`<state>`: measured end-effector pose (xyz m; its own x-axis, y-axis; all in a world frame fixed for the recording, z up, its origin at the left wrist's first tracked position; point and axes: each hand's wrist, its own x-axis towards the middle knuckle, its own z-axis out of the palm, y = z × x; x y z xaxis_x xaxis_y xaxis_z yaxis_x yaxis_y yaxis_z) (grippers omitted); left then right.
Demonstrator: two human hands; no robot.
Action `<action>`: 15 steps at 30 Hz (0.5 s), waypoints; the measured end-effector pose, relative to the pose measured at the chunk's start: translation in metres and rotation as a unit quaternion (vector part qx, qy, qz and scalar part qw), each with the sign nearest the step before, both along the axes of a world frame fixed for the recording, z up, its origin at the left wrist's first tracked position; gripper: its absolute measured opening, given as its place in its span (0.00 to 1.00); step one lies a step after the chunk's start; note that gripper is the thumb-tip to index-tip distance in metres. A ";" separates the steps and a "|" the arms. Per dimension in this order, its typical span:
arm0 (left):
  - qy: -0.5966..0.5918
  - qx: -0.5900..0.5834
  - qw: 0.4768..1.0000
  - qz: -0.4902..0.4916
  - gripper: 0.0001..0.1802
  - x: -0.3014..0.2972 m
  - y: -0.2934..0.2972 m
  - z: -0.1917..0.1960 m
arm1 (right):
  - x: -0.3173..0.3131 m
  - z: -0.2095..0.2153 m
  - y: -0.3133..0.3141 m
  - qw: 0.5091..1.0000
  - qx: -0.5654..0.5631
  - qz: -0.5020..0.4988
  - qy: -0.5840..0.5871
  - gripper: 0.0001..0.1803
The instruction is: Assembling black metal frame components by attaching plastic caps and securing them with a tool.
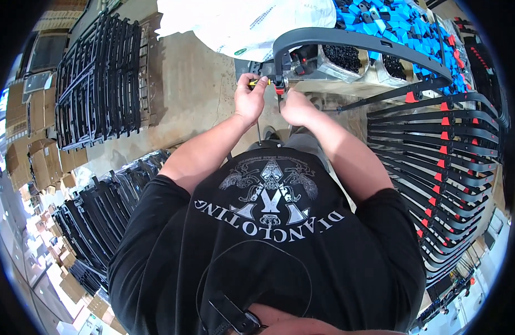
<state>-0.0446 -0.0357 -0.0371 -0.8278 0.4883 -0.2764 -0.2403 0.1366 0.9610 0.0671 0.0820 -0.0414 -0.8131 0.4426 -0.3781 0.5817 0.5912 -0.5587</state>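
Observation:
My left hand (250, 101) is closed around a slim yellow-and-black hand tool (260, 83), whose tip points right at a joint. That joint belongs to a bent black metal frame (347, 38), which rises, curves over to the right and comes back down. A small red piece (279, 90) sits on the frame at the joint, between my hands. My right hand (295, 108) is closed against the frame's bar just below and right of the red piece. Its fingertips are turned away and hidden, so what they pinch cannot be made out.
Boxes of small black parts (342, 58) and a heap of blue pieces (374, 22) stand ahead at right, beside a white plastic sheet (252, 22). A row of curved black frames with red pieces (436, 167) fills the right. Stacked black frames (101, 78) stand at left.

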 end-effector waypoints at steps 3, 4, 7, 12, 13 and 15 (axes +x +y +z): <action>0.028 -0.032 0.999 0.022 0.09 -0.003 -0.008 -0.010 | -0.015 0.041 0.001 0.960 -0.253 -0.015 -0.121 0.18; 0.029 -0.034 0.999 0.030 0.09 -0.007 -0.009 -0.014 | -0.016 0.077 0.002 0.894 -0.419 -0.098 -0.122 0.18; 0.065 -0.015 0.997 0.029 0.09 -0.001 -0.012 -0.016 | -0.008 0.095 0.006 0.879 -0.448 -0.127 -0.102 0.20; 0.032 -0.016 0.999 0.025 0.09 0.004 -0.013 -0.012 | -0.009 0.045 -0.010 0.985 -0.138 -0.043 -0.097 0.15; 0.020 -0.027 0.999 0.029 0.08 -0.002 -0.009 -0.011 | -0.017 0.064 -0.002 0.950 -0.268 -0.059 -0.152 0.14; 0.034 -0.044 0.998 0.035 0.08 0.000 -0.013 -0.014 | -0.009 0.093 0.000 0.893 -0.416 -0.137 -0.103 0.15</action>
